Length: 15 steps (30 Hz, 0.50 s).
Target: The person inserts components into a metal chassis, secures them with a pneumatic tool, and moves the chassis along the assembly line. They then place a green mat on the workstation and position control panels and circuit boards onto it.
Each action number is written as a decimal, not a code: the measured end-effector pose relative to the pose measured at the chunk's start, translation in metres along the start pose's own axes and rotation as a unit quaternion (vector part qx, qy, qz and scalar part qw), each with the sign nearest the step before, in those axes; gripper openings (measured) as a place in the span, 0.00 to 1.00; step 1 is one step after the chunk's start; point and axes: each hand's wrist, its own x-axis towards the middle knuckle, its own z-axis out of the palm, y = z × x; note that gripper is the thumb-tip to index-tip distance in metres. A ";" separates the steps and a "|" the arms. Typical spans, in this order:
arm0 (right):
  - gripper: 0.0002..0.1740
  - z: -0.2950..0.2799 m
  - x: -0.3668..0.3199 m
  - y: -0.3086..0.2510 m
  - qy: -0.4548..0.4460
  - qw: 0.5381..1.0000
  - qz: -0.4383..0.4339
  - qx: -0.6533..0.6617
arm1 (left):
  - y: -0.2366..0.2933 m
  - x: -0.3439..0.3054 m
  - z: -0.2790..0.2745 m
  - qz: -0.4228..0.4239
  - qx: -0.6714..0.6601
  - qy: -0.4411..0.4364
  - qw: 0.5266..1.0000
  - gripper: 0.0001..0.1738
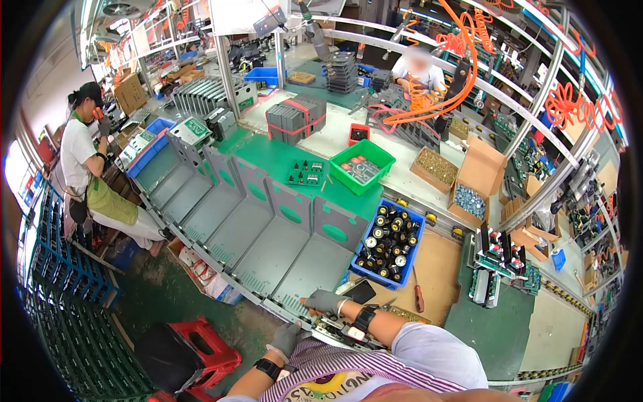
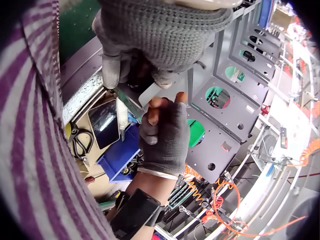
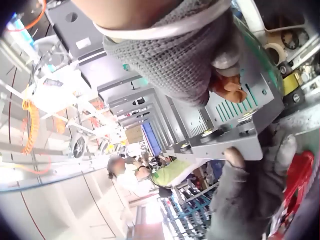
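A row of grey L-shaped metal chassis (image 1: 264, 264) stands along the bench. My gloved left hand (image 1: 287, 338) grips the front flange of the nearest one, its thumb (image 3: 234, 157) on the outer face. Black round fittings (image 3: 212, 134) sit along that flange. Just inside it, my gloved right hand (image 1: 325, 301) is over the slotted floor (image 3: 232, 111) of the chassis. In the left wrist view the right hand's fingers (image 2: 167, 120) are curled, bare tips drawn together; I cannot tell whether something small is between them.
Right of the chassis stands a blue bin (image 1: 388, 244) of black cylindrical parts, with a screwdriver (image 1: 418, 295) beside it. A green bin (image 1: 362, 167) is behind. Pliers (image 2: 81, 142) and a dark phone-like slab (image 2: 104, 125) lie near my body. A red stool (image 1: 201, 352) stands below; another person (image 1: 94, 161) works at left.
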 end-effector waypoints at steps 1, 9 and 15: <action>0.31 0.001 0.000 0.002 0.009 0.999 -0.029 -0.039 | 0.003 -0.001 0.000 0.008 0.076 -0.022 0.997 0.16; 0.32 0.005 -0.003 0.007 0.031 0.998 -0.046 -0.010 | -0.002 0.002 0.002 -0.037 -0.118 -0.002 0.992 0.16; 0.27 0.014 -0.002 0.017 -0.040 0.991 -0.122 -0.038 | -0.005 0.003 0.000 -0.013 -0.113 -0.011 0.993 0.17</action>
